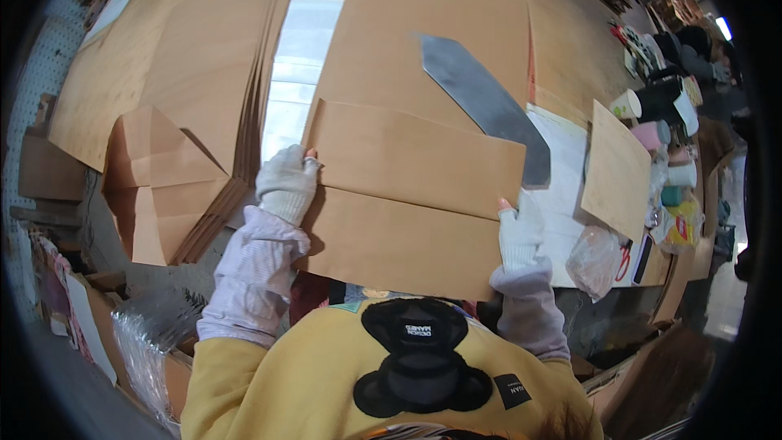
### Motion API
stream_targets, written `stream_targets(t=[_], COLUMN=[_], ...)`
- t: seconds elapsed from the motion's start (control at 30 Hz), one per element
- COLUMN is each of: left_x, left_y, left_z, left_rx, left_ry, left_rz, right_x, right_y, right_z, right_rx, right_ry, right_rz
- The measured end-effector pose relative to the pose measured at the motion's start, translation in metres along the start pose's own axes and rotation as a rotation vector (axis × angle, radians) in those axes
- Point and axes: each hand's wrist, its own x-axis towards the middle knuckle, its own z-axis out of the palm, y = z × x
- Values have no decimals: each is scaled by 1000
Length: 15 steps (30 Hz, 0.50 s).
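A large brown kraft paper sheet (pixel 391 232) lies across the table in front of me, its near part folded over with a crease running across. My left hand (pixel 287 183), in a white fingerless glove, is closed on the sheet's left edge near the crease. At the right edge, my right hand (pixel 520 228), gloved the same way, grips the paper with the thumb on top; its other fingers are mostly hidden. Beyond the fold lies a flat grey plate (pixel 489 102) with a pointed far end, on the paper and reaching past its right edge.
Left of me stand a stack of kraft sheets (pixel 216 49) and folded brown paper pieces (pixel 167 187). To the right lie a thin board (pixel 617 171), a clear plastic bag (pixel 595 261), red-handled scissors (pixel 624 262) and several cups (pixel 626 104). Plastic-wrapped material (pixel 155 342) sits at lower left.
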Motion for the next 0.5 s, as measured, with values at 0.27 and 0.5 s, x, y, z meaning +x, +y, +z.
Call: stream_targets(t=[0.27,0.5], left_x=[6,18], left_y=[3,5], left_z=[3,-26], left_rx=[-68,83], left_ry=[-62,-233], left_rz=[-110,-143], right_x=[11,30], right_y=[-32,-61], right_z=[-11,-3], right_rx=[-216,-326], right_ry=[292,-32], right_rz=[-519,-761])
